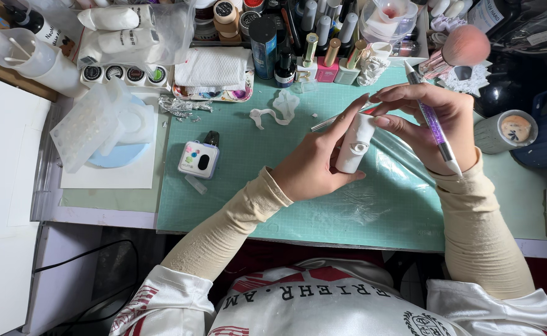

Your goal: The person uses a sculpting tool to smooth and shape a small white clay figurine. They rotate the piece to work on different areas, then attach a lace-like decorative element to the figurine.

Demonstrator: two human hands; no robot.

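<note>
Standing near the middle of the green cutting mat (236,186), the small white stand (355,144) was gripped around its body by the left hand (320,163), its long axis tilted up and slightly away from the person. The right hand (432,121) was just to the right of the stand, clasping a purple-handled pen tool (434,124) that ran diagonally across the palm, while its fingertips (379,99) met the top of the stand. Both hands touched the stand, and a thin metal tool (332,121) angled out leftward from where their fingers met.
</note>
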